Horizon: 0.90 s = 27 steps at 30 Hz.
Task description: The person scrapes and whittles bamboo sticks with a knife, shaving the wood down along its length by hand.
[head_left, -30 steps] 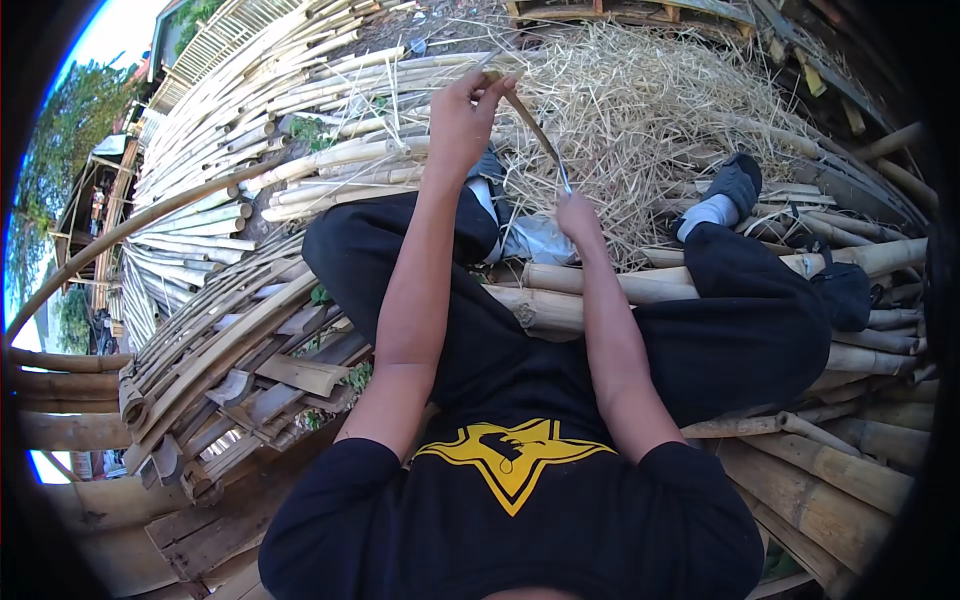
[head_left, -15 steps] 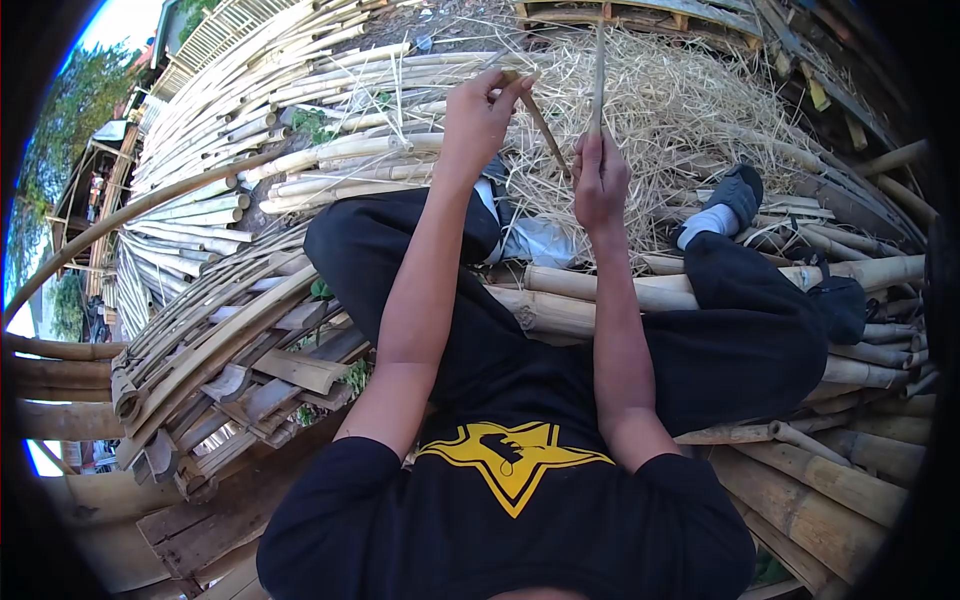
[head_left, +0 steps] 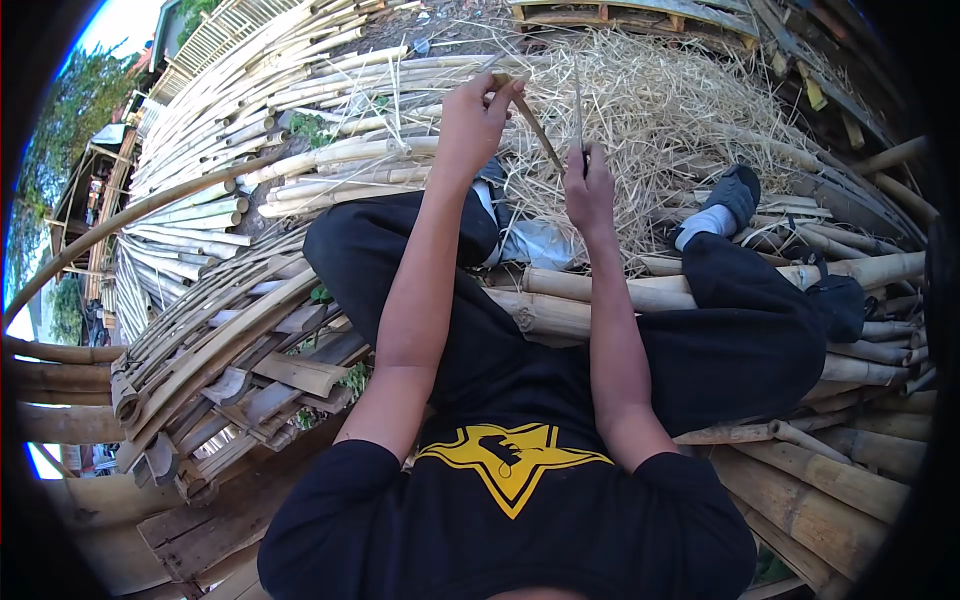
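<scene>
My left hand is closed around the upper end of a brown bamboo strip, pinched between thumb and fingers. From there the strip slants down to the right, its lower end close to my right hand. That hand is wrapped around the dark handle of a long, thin-bladed knife. The blade points up and away from me, just to the right of the strip. Beneath both hands lies a pile of pale bamboo shavings.
Long bamboo poles lie stacked ahead and to the left. Split bamboo pieces are heaped by my left leg. A curved pole crosses the left side. A white plastic bag lies by my foot, and more poles are at lower right.
My right hand has moved slightly left and down toward me, bringing the knife closer to the strip. My left hand has stayed nearly in place, still holding the strip.
</scene>
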Tool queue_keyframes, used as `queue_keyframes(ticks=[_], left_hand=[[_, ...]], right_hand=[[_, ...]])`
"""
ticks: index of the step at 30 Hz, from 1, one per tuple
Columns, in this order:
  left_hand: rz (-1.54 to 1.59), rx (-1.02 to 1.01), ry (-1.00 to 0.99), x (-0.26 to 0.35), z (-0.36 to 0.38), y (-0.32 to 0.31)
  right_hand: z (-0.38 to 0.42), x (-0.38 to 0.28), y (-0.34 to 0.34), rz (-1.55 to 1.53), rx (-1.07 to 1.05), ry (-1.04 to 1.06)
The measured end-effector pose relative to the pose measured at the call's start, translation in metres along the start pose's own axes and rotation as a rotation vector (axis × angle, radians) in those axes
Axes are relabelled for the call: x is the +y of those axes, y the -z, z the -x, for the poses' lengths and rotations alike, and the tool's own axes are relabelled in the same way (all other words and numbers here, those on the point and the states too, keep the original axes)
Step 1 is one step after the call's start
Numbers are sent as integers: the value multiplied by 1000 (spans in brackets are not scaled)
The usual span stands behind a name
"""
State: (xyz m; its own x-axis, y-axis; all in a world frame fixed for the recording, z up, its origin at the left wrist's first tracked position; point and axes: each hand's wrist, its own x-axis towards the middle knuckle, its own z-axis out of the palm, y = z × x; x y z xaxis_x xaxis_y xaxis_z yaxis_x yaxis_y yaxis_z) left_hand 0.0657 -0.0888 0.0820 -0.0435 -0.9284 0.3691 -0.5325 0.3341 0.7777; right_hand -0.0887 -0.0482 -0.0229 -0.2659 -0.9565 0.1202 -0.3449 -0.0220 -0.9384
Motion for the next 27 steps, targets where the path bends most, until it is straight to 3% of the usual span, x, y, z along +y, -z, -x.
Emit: queue_keyframes(ticks=[2,5,8,10,17,19,20,27], left_hand=[[-29,-5,16,-1,1,1],[-80,29,-34,1,4,0],[-118,43,-91,8,9,1],[-192,22,-3,20,14,5],[-109,59,-33,24,16,-2],[-18,224,-133,26,13,1],[7,240,-86,39,14,9],[32,98,-89,17,12,9]], right_hand=[[3,-12,5,-315,21,155],[5,-23,12,-330,120,314],[5,-24,16,-380,105,271],[6,-27,19,-348,105,286],[5,-27,23,-341,40,231],[2,-23,24,-408,49,208],[0,-21,24,-480,55,184],[-6,-10,30,-563,99,142]])
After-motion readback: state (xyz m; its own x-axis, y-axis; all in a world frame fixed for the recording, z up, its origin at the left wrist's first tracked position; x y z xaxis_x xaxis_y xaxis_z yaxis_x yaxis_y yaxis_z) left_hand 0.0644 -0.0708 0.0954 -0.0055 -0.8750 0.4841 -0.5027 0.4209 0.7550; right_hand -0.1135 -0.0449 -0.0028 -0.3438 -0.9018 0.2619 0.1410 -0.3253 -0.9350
